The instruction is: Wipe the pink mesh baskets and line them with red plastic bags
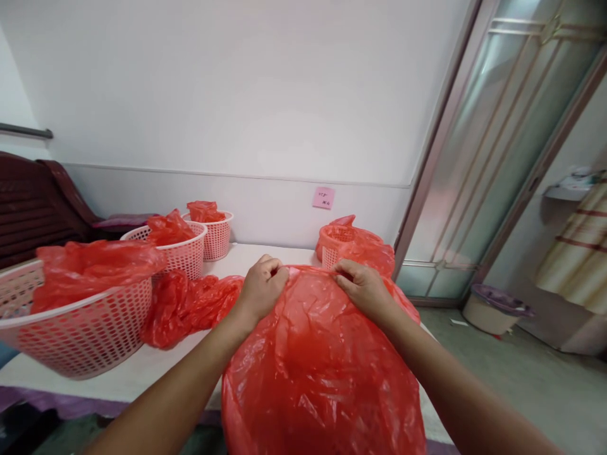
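A large red plastic bag (327, 360) spreads wide in front of me, low in the middle of the head view. My left hand (265, 284) pinches its far edge on the left. On the right, my right hand (363, 284) grips the same edge with closed fingers. The edge runs nearly straight between both hands. Faint basket holes show through the film; most of what the bag covers is hidden. Just beyond my right hand stands a basket (331, 256) draped with red plastic. Crumpled red bags (190, 306) lie left of my left hand.
Three pink perforated baskets, a large one (90, 335), a medium one (187, 256) and a small one (219, 237), hold red bags at the left of the white table (256, 251). A bin (490, 313) stands on the floor at right.
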Action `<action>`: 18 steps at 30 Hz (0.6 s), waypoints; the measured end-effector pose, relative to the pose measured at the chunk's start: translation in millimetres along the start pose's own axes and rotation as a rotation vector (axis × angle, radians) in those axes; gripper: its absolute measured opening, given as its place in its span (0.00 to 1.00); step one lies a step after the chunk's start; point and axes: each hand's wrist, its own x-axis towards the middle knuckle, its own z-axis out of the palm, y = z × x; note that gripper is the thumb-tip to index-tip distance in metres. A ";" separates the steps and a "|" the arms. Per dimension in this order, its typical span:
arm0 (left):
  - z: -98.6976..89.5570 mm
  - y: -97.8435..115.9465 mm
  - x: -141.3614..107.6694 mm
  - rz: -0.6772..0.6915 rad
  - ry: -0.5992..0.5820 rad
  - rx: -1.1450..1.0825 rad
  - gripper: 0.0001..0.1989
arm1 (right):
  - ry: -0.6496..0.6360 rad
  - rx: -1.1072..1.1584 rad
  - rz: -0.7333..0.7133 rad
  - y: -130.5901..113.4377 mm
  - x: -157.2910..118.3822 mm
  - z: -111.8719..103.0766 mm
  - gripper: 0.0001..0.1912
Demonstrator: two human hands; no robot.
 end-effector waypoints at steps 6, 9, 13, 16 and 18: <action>-3.5 -14.1 9.4 -0.135 -0.028 -0.170 0.09 | -0.078 0.174 0.036 9.9 -1.5 -3.5 0.09; -4.6 -17.9 8.9 -0.155 -0.086 -0.228 0.11 | -0.193 0.253 0.009 15.0 -0.8 -6.2 0.10; -5.2 -18.0 10.2 -0.161 -0.118 -0.271 0.10 | -0.430 0.227 0.006 13.1 -3.0 -4.2 0.14; -4.4 -16.1 12.6 -0.149 -0.138 -0.285 0.10 | -0.556 0.148 -0.049 9.2 -6.5 2.1 0.16; -3.7 -15.4 13.6 -0.143 -0.142 -0.280 0.10 | -0.562 0.157 -0.046 8.6 -7.8 5.5 0.17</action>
